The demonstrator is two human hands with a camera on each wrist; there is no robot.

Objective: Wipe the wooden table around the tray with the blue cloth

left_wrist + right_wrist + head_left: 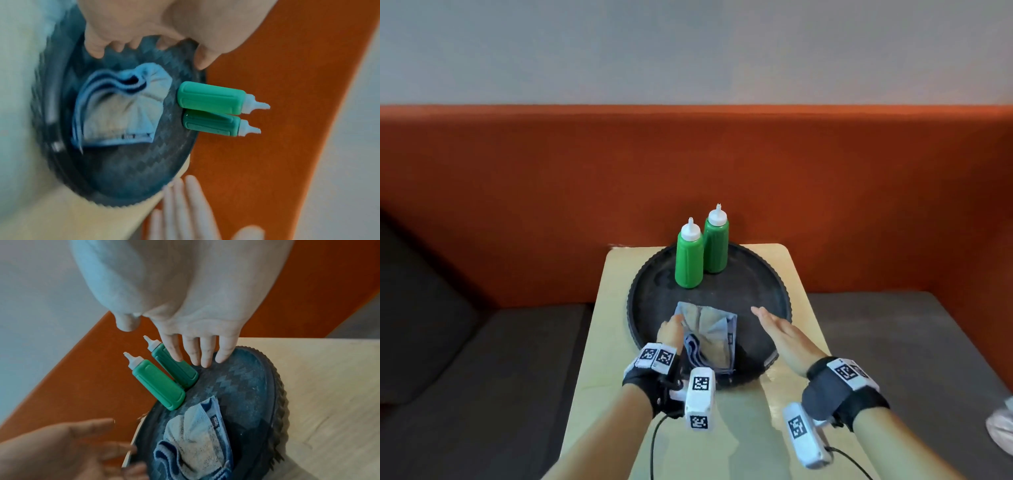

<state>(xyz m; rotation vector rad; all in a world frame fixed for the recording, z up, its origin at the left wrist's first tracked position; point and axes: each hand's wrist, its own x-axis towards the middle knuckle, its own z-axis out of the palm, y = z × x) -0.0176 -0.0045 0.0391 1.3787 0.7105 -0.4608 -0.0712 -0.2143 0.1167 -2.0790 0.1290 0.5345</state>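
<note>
Pickup step being carried out, no wiping begun.
Blue cloth (709, 337) lying crumpled on near part of tray (774, 291).
Left hand (671, 330) being brought to cloth's left edge, fingers loosely spread, nothing being held.
Right hand (779, 329) being held flat, fingers straight, over tray's right side.
Next move judged: cloth being gripped, lifted onto worktop (616, 308) beside tray, clear of green bottles (702, 253) at far side.

Left hand (671, 330) loosely curled, right hand (779, 330) flat, fingers straight

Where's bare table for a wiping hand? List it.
Bare strips of wooden table flank the tray left and right; a wider patch lies between the tray's near rim and the wrists. The tray is crowded: blue cloth, two green bottles.
</note>
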